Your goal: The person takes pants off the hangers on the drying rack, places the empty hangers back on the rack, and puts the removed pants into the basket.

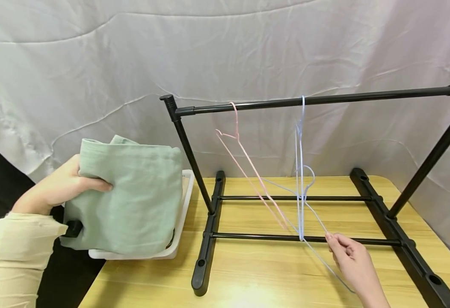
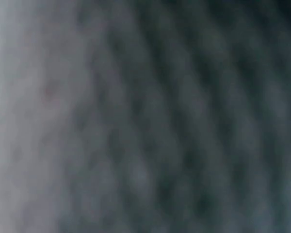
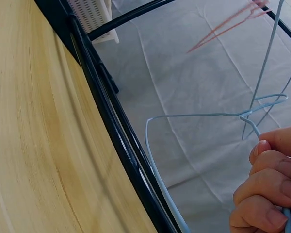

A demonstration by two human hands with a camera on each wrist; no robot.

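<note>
My left hand (image 1: 61,186) grips a folded pale green cloth item (image 1: 132,196), thumb in front, above a white basket (image 1: 184,214) at the left. Its other fingers are hidden behind the fabric. In my right hand (image 1: 353,263) is a blue wire hanger (image 3: 194,115), pinched along one sloping arm, fingers curled in the right wrist view. This hanger lies tilted below the rail, its hook close to a second blue hanger (image 1: 301,162) that hangs from the rail. The left wrist view is only a dark, striped blur.
A black rack (image 1: 248,105) stands on the wooden table (image 1: 256,273), with two low crossbars and long feet. From its rail, left of the blue hanger, hangs a pink hanger (image 1: 253,166). Pale curtain (image 1: 225,55) covers the back.
</note>
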